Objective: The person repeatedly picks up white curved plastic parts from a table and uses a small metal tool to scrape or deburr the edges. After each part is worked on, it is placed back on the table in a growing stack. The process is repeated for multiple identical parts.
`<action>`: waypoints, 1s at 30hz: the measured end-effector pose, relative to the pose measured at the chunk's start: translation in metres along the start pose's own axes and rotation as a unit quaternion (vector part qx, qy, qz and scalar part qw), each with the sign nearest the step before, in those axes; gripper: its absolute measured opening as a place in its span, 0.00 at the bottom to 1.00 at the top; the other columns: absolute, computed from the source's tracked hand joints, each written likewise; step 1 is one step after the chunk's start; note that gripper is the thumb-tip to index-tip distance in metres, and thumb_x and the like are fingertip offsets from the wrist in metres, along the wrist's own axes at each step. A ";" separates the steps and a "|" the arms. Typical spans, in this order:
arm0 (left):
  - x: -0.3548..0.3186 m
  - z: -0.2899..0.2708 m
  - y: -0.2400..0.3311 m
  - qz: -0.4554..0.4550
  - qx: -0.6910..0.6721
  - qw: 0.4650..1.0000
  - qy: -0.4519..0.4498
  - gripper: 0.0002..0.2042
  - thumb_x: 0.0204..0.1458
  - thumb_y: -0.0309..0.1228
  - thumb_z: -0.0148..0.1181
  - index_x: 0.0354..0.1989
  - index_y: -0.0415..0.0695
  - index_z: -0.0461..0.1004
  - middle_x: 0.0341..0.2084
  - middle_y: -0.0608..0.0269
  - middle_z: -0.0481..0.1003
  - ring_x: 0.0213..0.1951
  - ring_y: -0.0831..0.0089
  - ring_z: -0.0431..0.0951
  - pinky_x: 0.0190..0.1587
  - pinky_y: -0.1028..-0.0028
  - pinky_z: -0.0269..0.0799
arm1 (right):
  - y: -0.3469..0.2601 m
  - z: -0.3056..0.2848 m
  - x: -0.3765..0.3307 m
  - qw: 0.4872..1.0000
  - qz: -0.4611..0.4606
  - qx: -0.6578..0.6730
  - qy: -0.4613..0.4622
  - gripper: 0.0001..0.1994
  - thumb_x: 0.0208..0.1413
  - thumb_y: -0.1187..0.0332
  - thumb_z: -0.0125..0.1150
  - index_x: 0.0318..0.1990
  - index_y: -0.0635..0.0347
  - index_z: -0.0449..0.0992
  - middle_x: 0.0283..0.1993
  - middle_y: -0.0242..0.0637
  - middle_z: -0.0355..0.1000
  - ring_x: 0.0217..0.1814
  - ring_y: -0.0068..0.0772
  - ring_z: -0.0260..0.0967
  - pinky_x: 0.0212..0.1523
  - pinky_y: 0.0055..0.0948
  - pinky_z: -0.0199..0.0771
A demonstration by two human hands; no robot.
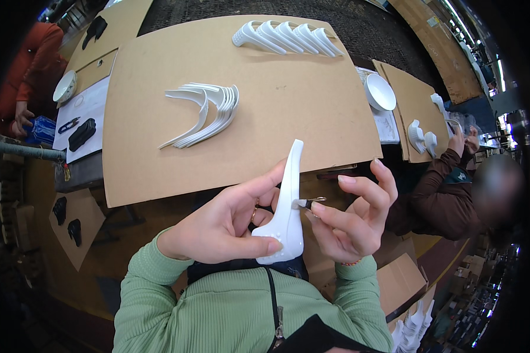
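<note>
Left hand: the left hand (221,223) grips a long white moulded plastic piece with a broad rounded foot and a narrow curved neck (285,206), thumb under the foot, fingers wrapped behind the neck.
Held piece: upright between both hands, in front of the chest and below the near edge of the board; smooth, glossy, a few small bumps on the foot.
Right hand: the right hand (353,215) pinches a small metal blade tool (308,203) between thumb and forefinger, its tip touching the right edge of the white piece; the other fingers are spread.
Work surface: a large flat sheet of brown cardboard (277,117), matt, laid over the bench.
Near stack: a fanned bundle of thin white curved plastic pieces (209,115), nested against one another, lying mid-board.
Far stack: a row of white plastic pieces with perforated rounded ends (285,38), overlapped along the far edge of the board.
Containers: a white round bowl (380,91) to the right and a second white bowl (65,86) to the left; contents of either cannot be made out.
Left bench: black moulded parts (81,134) on a white sheet.
Others: a person in a red sleeve (26,70) at far left; a person in a brown sleeve (441,188) at right, handling white parts.
</note>
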State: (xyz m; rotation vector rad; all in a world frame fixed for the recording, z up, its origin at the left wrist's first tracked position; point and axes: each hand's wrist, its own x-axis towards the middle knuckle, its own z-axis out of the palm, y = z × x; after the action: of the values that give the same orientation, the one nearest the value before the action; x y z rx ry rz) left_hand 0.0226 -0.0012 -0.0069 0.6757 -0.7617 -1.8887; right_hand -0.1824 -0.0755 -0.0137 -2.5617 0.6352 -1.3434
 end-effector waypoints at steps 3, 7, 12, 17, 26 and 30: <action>-0.001 0.000 0.000 -0.009 0.002 1.000 -0.011 0.47 0.41 0.13 0.60 0.69 0.36 0.36 0.53 0.55 0.66 0.51 0.74 0.69 0.54 0.75 0.63 | 0.001 0.001 0.000 1.000 0.001 -0.007 0.006 0.11 0.33 0.71 0.73 0.29 0.46 0.81 0.49 0.33 0.69 0.63 0.46 0.50 0.55 0.44 0.57; -0.003 0.000 -0.002 -0.016 -0.007 0.999 -0.034 0.47 0.43 0.13 0.59 0.69 0.39 0.34 0.52 0.56 0.66 0.49 0.75 0.69 0.51 0.76 0.66 | 0.003 0.003 0.001 1.000 -0.006 -0.014 0.020 0.12 0.33 0.71 0.73 0.29 0.46 0.81 0.48 0.34 0.69 0.62 0.46 0.51 0.56 0.43 0.57; -0.003 -0.001 -0.004 -0.015 0.000 0.997 -0.073 0.46 0.47 0.14 0.56 0.70 0.44 0.31 0.50 0.56 0.65 0.47 0.75 0.71 0.48 0.76 0.70 | 0.005 0.006 0.001 0.998 -0.003 -0.032 0.046 0.13 0.31 0.73 0.74 0.29 0.45 0.81 0.49 0.34 0.69 0.62 0.47 0.52 0.56 0.42 0.58; -0.005 0.000 -0.001 -0.018 0.005 0.995 -0.095 0.45 0.48 0.13 0.53 0.70 0.45 0.30 0.49 0.56 0.65 0.46 0.76 0.70 0.49 0.76 0.68 | 0.005 0.009 0.004 0.996 -0.008 -0.056 0.072 0.14 0.31 0.73 0.74 0.30 0.44 0.81 0.49 0.35 0.68 0.63 0.48 0.52 0.56 0.41 0.57; -0.006 0.000 -0.004 -0.024 0.014 0.997 -0.076 0.47 0.42 0.12 0.58 0.70 0.41 0.34 0.45 0.62 0.68 0.41 0.81 0.67 0.43 0.82 0.66 | 0.003 0.010 0.013 0.994 0.026 -0.081 0.074 0.13 0.34 0.76 0.71 0.30 0.48 0.80 0.50 0.40 0.67 0.62 0.51 0.54 0.58 0.43 0.57; -0.005 -0.004 -0.006 -0.023 0.057 0.994 -0.086 0.46 0.43 0.14 0.58 0.69 0.38 0.35 0.44 0.59 0.69 0.40 0.80 0.68 0.43 0.80 0.67 | 0.007 0.010 0.015 0.994 0.092 -0.024 0.054 0.09 0.35 0.77 0.70 0.28 0.55 0.79 0.49 0.43 0.67 0.60 0.51 0.58 0.56 0.44 0.60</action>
State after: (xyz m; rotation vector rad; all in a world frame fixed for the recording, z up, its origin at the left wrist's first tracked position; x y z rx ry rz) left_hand 0.0242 0.0040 -0.0132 0.6109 -0.9783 -1.9758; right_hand -0.1686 -0.0890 -0.0103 -2.4085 0.9107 -1.4273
